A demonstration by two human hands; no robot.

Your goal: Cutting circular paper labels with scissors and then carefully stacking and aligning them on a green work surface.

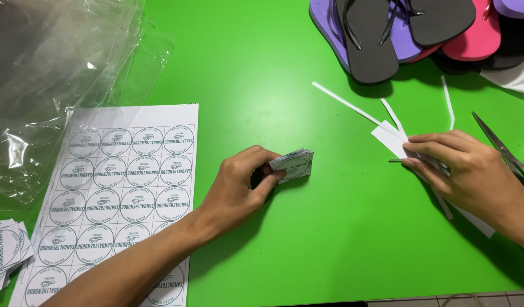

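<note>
A small stack of cut square labels (293,164) sits mid-counter, pinched shut in the left hand (239,187) fingers, with open smooth green counter (330,239) toward the near edge. Right hand (463,167) fingers press flat on thin white paper strips (389,139); beyond lie steel scissors (500,148), matte foam sandals (370,40) and crinkled clear bags (51,74).

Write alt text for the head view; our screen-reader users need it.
On a green table, the left hand pinches a small stack of cut labels while the right hand presses on white paper strips. A sheet of round labels lies left, flip-flops top right, scissors far right.
</note>
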